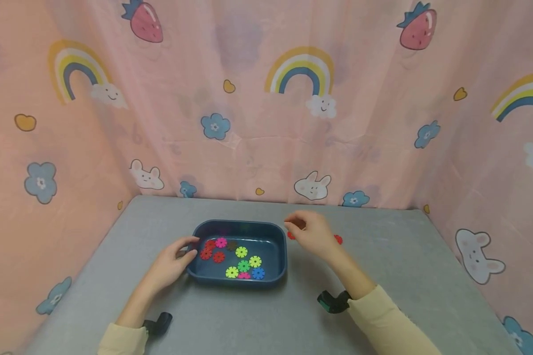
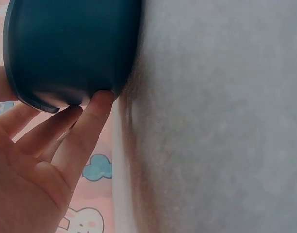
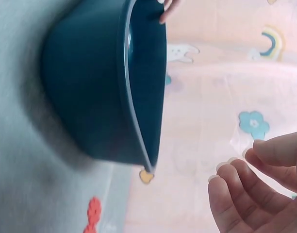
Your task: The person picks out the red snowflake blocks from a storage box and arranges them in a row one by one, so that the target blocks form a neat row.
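Observation:
A dark blue tray (image 1: pixel 237 282) holds several small notched discs, among them a blue disc (image 1: pixel 258 273), a green disc (image 1: pixel 243 266) and a red disc (image 1: pixel 219 257). My left hand (image 1: pixel 170 263) grips the tray's left end, fingers over the rim; in the left wrist view fingertips of that hand (image 2: pixel 51 150) press the tray's outer wall (image 2: pixel 73 48). Beyond the tray's right end, my right hand (image 1: pixel 312 234) hovers, fingers loosely bent; the right wrist view shows this hand (image 3: pixel 260 187) with thumb and index tips close together and nothing visible between them.
Red discs (image 1: pixel 291 235) (image 1: pixel 338 239) lie on the grey table (image 1: pixel 231 320), right of the tray, partly behind my right hand. A patterned pink curtain (image 1: pixel 248 162) stands along the table's back and sides. Dark devices (image 1: pixel 334 301) are worn at both wrists.

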`<state>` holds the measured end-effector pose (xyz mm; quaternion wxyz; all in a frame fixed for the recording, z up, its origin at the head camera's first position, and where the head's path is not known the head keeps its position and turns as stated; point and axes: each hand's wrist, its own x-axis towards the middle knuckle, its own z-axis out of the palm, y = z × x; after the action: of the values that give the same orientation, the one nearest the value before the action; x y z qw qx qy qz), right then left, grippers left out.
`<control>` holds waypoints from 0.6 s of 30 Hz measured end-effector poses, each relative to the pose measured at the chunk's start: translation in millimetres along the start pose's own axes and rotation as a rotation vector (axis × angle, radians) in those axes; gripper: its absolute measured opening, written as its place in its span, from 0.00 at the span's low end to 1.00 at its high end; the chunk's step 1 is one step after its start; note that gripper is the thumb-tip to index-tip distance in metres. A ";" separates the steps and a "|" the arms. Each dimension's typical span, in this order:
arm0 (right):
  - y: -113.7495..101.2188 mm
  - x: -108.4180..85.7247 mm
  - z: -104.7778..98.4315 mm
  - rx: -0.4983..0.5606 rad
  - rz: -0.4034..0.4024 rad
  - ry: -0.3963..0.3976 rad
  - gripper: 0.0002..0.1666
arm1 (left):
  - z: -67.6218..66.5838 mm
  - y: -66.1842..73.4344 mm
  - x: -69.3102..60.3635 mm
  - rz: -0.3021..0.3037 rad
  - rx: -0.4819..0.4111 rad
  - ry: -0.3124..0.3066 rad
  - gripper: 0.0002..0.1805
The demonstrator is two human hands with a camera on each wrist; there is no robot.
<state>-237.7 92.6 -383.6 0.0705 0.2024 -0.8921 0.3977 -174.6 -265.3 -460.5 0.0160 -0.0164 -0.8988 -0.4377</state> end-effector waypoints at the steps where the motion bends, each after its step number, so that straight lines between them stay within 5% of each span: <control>1: -1.5 0.3 2.8 0.000 -0.010 -0.003 0.07 | 0.3 -0.2 0.1 0.002 -0.001 0.001 0.21; 18: -28.0 8.6 52.9 0.062 -0.052 -0.113 0.08 | 0.5 -2.6 2.1 0.003 0.003 0.007 0.22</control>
<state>-232.0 34.1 -397.7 0.0239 0.2497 -0.8765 0.4110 -176.8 -266.4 -462.8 0.0199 -0.0163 -0.8994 -0.4365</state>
